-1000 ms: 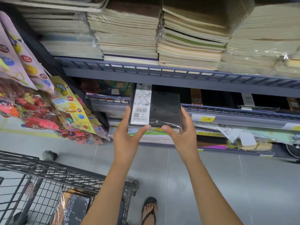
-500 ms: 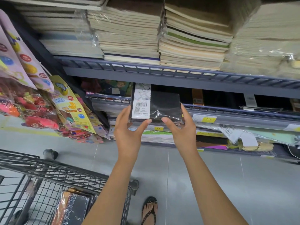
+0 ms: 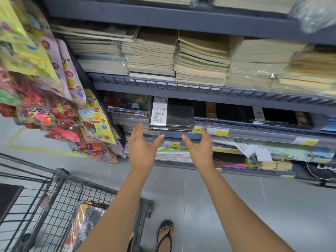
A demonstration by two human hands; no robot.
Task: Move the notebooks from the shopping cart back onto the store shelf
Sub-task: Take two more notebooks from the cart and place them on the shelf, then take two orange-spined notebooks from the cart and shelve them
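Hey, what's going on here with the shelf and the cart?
A person is restocking a store shelf by hand. A pack of black notebooks sits at the front of the shelf. The left hand and right hand are open just below it, holding nothing. The shopping cart at the lower left holds another wrapped notebook pack not yet shelved.

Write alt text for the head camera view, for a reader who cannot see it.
A person's left hand and right hand are held open just below a stack of black notebooks lying on a store shelf. At lower left, a shopping cart holds more wrapped notebooks; cream-paged notebooks fill the shelf above.
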